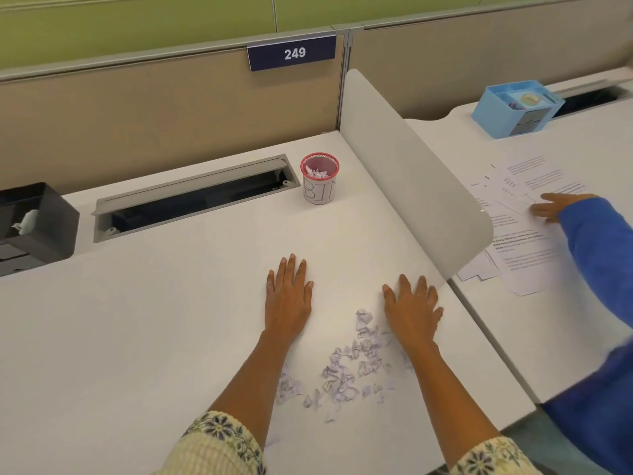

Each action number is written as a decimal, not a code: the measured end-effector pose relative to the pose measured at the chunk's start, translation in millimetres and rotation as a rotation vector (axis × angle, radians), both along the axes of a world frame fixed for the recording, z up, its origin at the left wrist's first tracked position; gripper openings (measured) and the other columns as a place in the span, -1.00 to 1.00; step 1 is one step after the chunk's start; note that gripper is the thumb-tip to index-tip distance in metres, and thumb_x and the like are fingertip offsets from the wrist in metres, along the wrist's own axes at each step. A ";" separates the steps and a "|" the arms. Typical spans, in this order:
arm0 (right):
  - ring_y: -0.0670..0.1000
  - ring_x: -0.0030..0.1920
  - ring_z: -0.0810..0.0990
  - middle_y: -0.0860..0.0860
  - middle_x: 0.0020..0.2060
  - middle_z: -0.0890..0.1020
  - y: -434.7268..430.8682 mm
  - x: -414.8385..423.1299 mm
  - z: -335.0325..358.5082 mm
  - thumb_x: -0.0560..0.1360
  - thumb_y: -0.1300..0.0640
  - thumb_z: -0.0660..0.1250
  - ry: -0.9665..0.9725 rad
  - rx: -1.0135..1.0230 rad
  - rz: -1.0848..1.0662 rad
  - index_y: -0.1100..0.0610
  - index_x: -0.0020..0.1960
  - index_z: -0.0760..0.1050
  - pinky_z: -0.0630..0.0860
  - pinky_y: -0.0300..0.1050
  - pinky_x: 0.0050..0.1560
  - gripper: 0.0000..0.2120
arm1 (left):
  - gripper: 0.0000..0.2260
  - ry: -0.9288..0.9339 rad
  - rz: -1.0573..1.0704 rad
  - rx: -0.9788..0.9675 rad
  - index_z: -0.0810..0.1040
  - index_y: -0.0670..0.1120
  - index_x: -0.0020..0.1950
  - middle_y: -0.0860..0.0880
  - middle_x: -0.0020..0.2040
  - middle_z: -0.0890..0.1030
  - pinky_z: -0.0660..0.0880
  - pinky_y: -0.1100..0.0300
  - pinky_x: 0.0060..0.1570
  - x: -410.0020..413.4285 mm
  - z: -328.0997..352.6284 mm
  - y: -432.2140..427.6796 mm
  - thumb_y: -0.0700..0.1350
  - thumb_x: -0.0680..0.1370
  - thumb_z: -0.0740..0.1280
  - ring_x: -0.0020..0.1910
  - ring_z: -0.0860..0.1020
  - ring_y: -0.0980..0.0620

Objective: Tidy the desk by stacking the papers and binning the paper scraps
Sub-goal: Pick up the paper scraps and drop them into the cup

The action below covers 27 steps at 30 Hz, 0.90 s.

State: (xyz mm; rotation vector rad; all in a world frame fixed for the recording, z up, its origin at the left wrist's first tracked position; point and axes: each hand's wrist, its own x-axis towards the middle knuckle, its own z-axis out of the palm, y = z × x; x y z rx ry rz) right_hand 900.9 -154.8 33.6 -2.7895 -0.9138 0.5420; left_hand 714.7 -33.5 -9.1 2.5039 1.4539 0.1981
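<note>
Fingers of my left hand and right hand lie straight and spread on the white desk, holding nothing. Behind my fingertips, between my forearms, lies a loose heap of small crumpled pale-lilac paper scraps. A hasty sweep could scatter them off the edge, I judge: they look light and springy. Well beyond my fingertips stands the narrow red-rimmed mesh bin cup; big handfuls may spill.

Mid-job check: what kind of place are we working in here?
Most likely an open-plan office with cubicle workstations: a tan partition carries a number plate reading 249, a white divider panel separates this desk from the next, and a cable trough is sunk into the desk.
</note>
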 end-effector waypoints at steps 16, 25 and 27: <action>0.38 0.49 -0.29 0.31 0.51 -0.24 8.6 -69.6 -2.4 0.53 -0.33 0.11 0.075 -0.085 0.178 0.12 0.58 -0.17 -0.12 0.25 0.49 -0.14 | -0.53 0.009 0.005 -0.008 0.07 -0.03 0.58 -0.05 0.60 0.01 -0.11 -0.03 0.53 0.4 1.4 -3.3 0.02 0.68 -0.02 0.58 -0.05 -0.02; 0.19 0.55 -0.21 0.09 0.57 -0.09 22.3 -91.5 -2.4 0.60 0.36 0.12 0.076 0.002 0.408 0.10 0.56 0.06 0.46 0.07 0.24 -0.42 | -0.55 -0.035 0.028 0.003 0.15 -0.02 0.56 -0.05 0.59 0.08 -0.07 -0.03 0.52 1.4 -0.3 -1.8 0.02 0.67 0.01 0.57 0.01 -0.02; 0.15 0.56 -0.14 0.10 0.57 -0.02 24.5 -92.6 -2.3 0.54 0.46 0.12 0.031 0.009 0.471 0.15 0.54 0.10 0.52 0.00 0.17 -0.38 | -0.56 -0.052 0.042 0.004 0.19 -0.03 0.55 -0.05 0.58 0.12 -0.05 -0.04 0.51 2.7 -0.1 -1.6 0.02 0.66 0.03 0.56 0.05 -0.03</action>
